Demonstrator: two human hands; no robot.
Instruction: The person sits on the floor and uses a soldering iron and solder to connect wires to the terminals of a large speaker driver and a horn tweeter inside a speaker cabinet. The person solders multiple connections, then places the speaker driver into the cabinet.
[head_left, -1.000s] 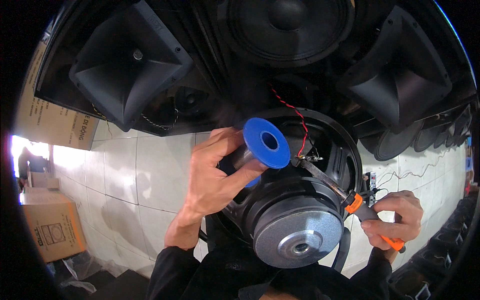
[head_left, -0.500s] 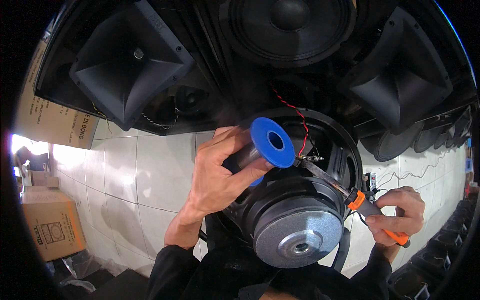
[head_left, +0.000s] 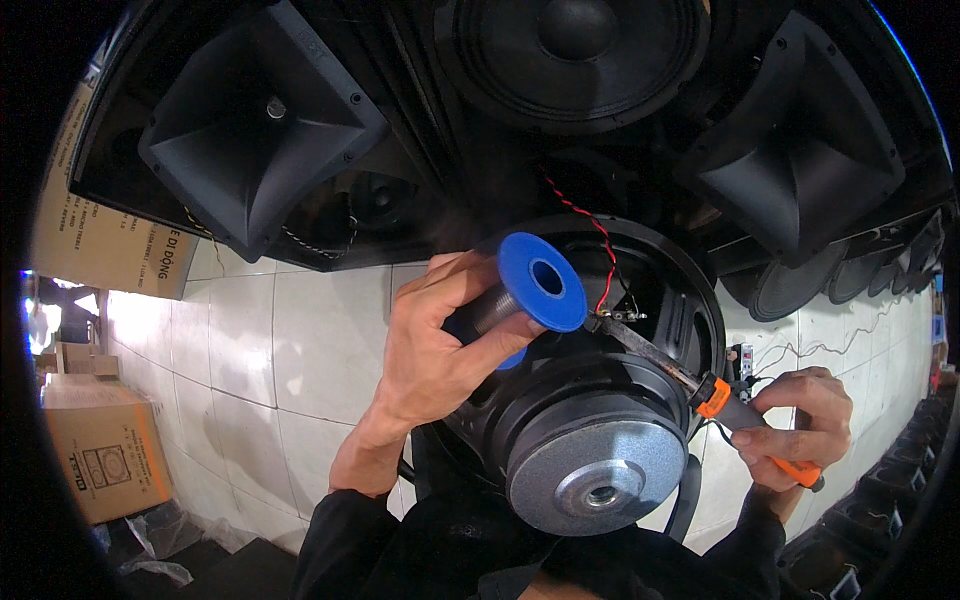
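Note:
My left hand [head_left: 430,335] is closed round a blue spool of solder wire [head_left: 518,262], held beside the speaker's frame. In my right hand [head_left: 800,425] is a soldering iron [head_left: 736,410] with an orange and grey handle. Its metal shaft points up and left, and the tip is at the terminal [head_left: 628,316] of a large black speaker driver [head_left: 672,290]. That driver lies magnet-up in front of me, its round grey magnet [head_left: 570,485] nearest my body. A twisted red and black wire [head_left: 606,240] runs down to the terminal. The spool's flange partly hides the spot beside the tip.
A speaker cabinet with two black horns [head_left: 265,125] [head_left: 800,150] and a round woofer [head_left: 575,70] stands beyond. Cardboard boxes [head_left: 115,450] are at the left on the tiled floor [head_left: 240,340]. A power strip [head_left: 746,360] and more drivers [head_left: 795,285] lie to the right.
Almost nothing has changed. Both hands keep their grip, and the soldering iron's tip stays at the terminal; the spool has shifted very slightly left.

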